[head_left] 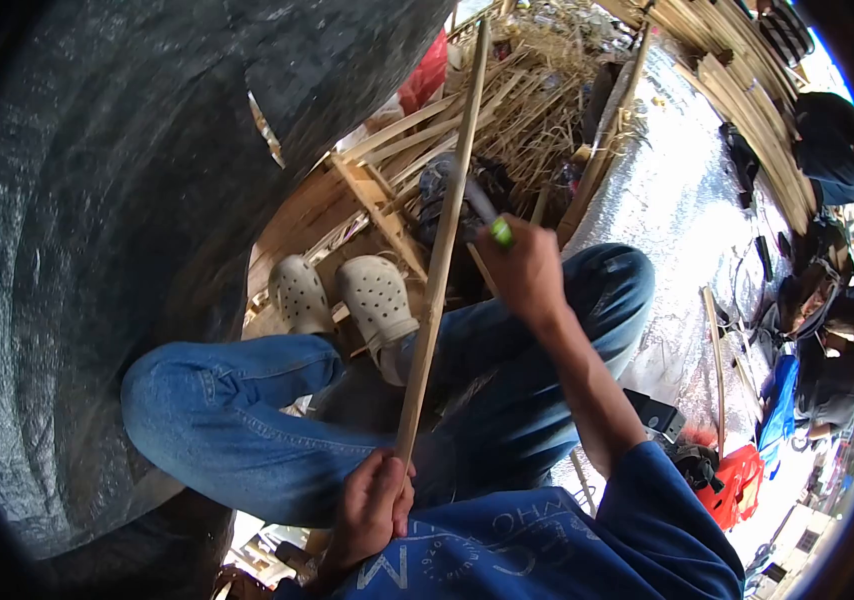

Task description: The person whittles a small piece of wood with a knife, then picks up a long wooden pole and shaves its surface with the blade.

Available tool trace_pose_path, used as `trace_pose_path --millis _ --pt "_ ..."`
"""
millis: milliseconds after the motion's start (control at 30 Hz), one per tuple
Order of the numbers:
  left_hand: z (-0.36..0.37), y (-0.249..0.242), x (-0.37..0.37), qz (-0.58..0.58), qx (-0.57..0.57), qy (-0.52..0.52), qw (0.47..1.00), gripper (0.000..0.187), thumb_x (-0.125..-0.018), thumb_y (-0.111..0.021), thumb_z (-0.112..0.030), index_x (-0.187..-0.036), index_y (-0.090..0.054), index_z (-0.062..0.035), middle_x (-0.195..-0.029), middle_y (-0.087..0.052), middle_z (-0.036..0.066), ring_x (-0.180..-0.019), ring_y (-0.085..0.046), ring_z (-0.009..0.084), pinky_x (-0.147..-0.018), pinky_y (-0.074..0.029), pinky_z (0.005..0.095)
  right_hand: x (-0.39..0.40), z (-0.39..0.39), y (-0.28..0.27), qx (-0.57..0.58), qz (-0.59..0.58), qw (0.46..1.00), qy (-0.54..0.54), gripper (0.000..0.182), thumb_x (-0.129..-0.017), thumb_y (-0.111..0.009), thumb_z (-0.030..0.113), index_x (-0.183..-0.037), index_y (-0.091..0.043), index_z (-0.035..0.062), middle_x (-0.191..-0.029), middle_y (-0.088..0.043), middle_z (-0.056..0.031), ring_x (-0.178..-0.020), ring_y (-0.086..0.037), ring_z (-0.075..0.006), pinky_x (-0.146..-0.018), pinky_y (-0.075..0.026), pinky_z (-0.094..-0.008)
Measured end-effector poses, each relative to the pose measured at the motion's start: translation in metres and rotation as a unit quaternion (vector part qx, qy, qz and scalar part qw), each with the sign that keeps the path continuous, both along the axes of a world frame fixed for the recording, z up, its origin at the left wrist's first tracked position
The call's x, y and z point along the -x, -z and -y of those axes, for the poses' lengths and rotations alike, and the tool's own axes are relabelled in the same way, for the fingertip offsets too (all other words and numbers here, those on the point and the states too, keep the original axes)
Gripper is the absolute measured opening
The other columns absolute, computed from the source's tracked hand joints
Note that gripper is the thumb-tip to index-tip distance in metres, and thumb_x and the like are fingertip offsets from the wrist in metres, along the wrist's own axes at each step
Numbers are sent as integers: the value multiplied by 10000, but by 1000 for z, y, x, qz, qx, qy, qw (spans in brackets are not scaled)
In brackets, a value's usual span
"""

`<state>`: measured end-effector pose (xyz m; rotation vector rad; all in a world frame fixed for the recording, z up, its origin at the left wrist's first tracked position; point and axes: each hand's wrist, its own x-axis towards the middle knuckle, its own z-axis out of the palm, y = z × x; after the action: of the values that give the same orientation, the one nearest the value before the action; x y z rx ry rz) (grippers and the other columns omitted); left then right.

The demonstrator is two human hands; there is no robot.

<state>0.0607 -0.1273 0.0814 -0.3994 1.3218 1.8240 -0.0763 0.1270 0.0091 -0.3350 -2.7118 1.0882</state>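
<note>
A long, pale bamboo strip (444, 240) runs slantwise from my lap up to the pile ahead. My left hand (375, 506) is closed around its lower end, near my blue shirt. To the right of the strip, my right hand (527, 268) grips a knife with a bright green handle (501, 233). The grey blade (481, 203), smeared by motion, points up and left beside the strip. Both hands are above my bent legs in blue jeans (247, 420).
Beige clogs (377, 295) are on my feet, beside a wooden frame (377, 205). Shavings and split strips (537, 110) are heaped ahead. A dark tarp (127, 200) rises at left; a silvery sheet (662, 180) spreads at right, with long slats (762, 120) and a red bag (737, 485).
</note>
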Motion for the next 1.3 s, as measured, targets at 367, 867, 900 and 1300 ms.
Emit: trace_pose_path --millis 367,867,900,1300 --pt "9 -1 -15 -75 81 52 992 245 -1000 -406 -257 -920 -462 -32 -523 -418 -4 -403 -380 37 -402 -310 179 6 -12 5 -72 39 989 -124 169 -720 -673 162 -839 -653 44 -649 -602 -189 -621 -609 -369 -565 -508 -399" --pt "40 -14 -47 -107 110 -22 988 227 -997 -424 -262 -931 -493 -56 -557 -390 -31 -421 -318 52 -398 -270 188 59 -27 7 -194 31 958 -210 183 -746 -648 233 -844 -667 79 -650 -633 -127 -559 -629 -279 -555 -530 -384" --pt "37 -21 -50 -108 114 -23 987 227 -997 -424 -262 -931 -493 -56 -557 -390 -31 -421 -318 52 -398 -270 188 81 -35 -8 -121 171 976 -57 219 -790 -618 241 -819 -658 27 -654 -633 -154 -560 -633 -268 -541 -540 -379" --pt "28 12 -44 -166 197 66 964 213 -996 -428 -241 -979 -505 -43 -594 -418 -28 -457 -355 39 -426 -287 190 16 -23 3 -156 66 935 -313 102 -752 -661 145 -837 -655 91 -655 -649 -79 -548 -636 -207 -535 -536 -363"
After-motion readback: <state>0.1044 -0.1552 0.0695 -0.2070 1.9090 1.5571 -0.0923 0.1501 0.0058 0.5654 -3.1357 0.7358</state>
